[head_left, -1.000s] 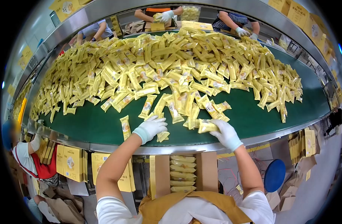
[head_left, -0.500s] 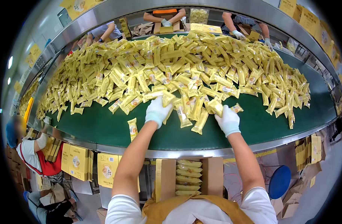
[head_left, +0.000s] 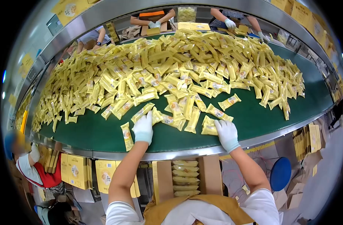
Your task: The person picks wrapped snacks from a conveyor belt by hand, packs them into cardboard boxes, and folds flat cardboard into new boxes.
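Note:
A large heap of yellow wrapped packets (head_left: 160,56) lies on the green belt (head_left: 167,140). My left hand (head_left: 143,128), in a white glove, is at packets near the front of the belt, its fingertips between two of them; whether it grips one is unclear. A single packet (head_left: 127,136) lies just left of it. My right hand (head_left: 227,135), also gloved, touches the right end of a packet (head_left: 209,126), its fingers partly hidden. Below the belt edge, an open carton (head_left: 163,180) holds a column of several packets (head_left: 185,177).
A metal rim (head_left: 179,154) borders the belt. Flat yellow cartons (head_left: 77,170) stand at the lower left, more (head_left: 308,140) at the right. A blue stool (head_left: 280,174) is at lower right. Co-workers' gloved hands show across the belt; a person in a red apron is at left.
Both hands have come back toward the front edge. Packets beside them have shifted and spread out, and one now lies apart to the right of the front cluster.

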Tool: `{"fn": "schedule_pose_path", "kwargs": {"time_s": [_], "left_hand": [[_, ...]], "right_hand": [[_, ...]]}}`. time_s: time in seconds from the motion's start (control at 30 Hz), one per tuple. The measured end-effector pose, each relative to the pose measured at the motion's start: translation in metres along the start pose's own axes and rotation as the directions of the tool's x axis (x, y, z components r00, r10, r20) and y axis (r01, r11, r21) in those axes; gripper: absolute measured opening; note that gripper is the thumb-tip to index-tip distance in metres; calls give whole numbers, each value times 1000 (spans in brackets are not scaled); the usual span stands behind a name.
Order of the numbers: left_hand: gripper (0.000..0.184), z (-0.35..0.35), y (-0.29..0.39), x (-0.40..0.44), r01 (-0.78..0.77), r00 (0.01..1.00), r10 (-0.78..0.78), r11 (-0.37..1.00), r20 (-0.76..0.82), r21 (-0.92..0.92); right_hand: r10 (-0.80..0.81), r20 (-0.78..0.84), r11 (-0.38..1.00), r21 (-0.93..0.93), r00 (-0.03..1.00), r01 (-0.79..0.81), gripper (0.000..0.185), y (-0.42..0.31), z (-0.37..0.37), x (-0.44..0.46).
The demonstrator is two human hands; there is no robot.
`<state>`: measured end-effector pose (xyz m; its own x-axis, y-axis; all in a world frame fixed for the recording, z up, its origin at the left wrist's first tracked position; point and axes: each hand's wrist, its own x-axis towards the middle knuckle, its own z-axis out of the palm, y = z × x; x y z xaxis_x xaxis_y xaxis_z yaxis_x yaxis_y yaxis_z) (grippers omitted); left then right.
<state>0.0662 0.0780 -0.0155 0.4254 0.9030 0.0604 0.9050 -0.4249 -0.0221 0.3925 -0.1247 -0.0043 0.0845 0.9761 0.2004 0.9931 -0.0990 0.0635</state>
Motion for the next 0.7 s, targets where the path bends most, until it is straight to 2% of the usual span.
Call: {"fn": "schedule_pose_path", "kwargs": {"time_s": [0.07,0.13,0.17,0.2,0.23,0.27,0.3,0.33,0.4,0.43,0.47,0.5,0.57,0.6,0.63,0.7], "left_hand": [[72,9,-1,-21,-140,974,149,988,-171,67],[86,-11,7,-37,-274,897,288,958,-335,91],[90,-24,11,-37,-222,957,217,975,-193,-3],[94,-36,14,-35,-151,988,148,985,-40,-87],[99,-44,15,-32,-63,989,82,986,122,-157],[103,-46,10,-23,-17,984,52,980,168,-200],[104,-41,7,-21,-61,989,82,985,125,-161],[106,-32,3,-19,-101,990,112,988,84,-119],[108,-25,2,-21,-144,989,146,988,36,-63],[108,-29,4,-22,-123,985,131,989,111,-76],[108,-34,5,-22,-103,975,117,991,188,-85],[108,-40,5,-24,-83,958,106,992,267,-94],[116,-29,-1,-34,-42,970,68,992,235,-116],[119,-31,-4,-39,-6,968,44,988,246,-154],[122,-33,-8,-42,28,966,22,982,256,-188],[119,-29,-18,-52,37,995,7,892,97,-451]], "right_hand": [[-82,-43,995,58,996,84,66,-10,-28,-14],[-79,-84,993,86,993,87,79,-12,-20,-24],[-80,-107,991,99,991,91,85,-12,-16,-25],[-61,-60,994,85,996,66,93,-6,-15,-21],[8,113,994,105,994,-20,99,-6,-26,-11],[70,285,988,110,956,-105,104,-5,-40,0],[122,450,977,101,885,-187,109,-5,-49,9],[94,450,991,40,888,-125,106,-3,-44,15],[28,502,991,100,864,-90,97,-1,-46,26],[-5,524,990,125,851,-71,93,2,-50,32],[-5,462,979,184,887,-91,89,4,-55,36],[92,513,970,147,853,-194,91,1,-78,49],[173,150,947,246,974,-206,95,25,-44,58],[183,82,947,254,980,-198,97,34,-25,60],[214,215,909,313,953,-275,97,35,-19,62],[233,475,808,391,849,-441,97,34,-17,64]]}}
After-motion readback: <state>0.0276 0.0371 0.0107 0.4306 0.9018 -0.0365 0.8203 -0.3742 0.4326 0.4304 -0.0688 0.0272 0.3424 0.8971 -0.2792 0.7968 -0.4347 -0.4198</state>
